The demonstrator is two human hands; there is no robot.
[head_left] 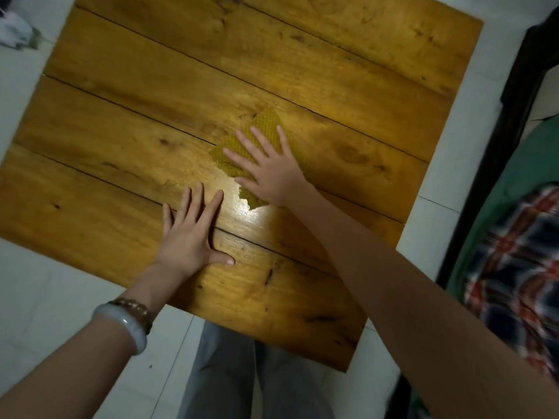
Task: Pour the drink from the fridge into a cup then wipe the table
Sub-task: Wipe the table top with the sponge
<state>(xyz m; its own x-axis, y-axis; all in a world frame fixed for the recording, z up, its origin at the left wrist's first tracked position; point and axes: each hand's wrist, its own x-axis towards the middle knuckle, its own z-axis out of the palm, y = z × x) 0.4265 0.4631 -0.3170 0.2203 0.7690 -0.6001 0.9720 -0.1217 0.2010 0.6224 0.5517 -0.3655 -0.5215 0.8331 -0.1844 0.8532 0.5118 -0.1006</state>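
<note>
A yellow waffle-textured cloth lies flat near the middle of the wooden plank table. My right hand presses on the cloth with its palm down and fingers spread; the cloth shows beyond the fingertips and under the palm's near edge. My left hand rests flat on the bare wood a little nearer to me and to the left, fingers apart, holding nothing. A shiny glare or wet patch sits between the two hands. No cup or drink is in view.
White tiled floor surrounds the table. A dark wooden frame with green fabric and a plaid cloth stands along the right. My grey-trousered legs are at the table's near edge. A white object lies at top left.
</note>
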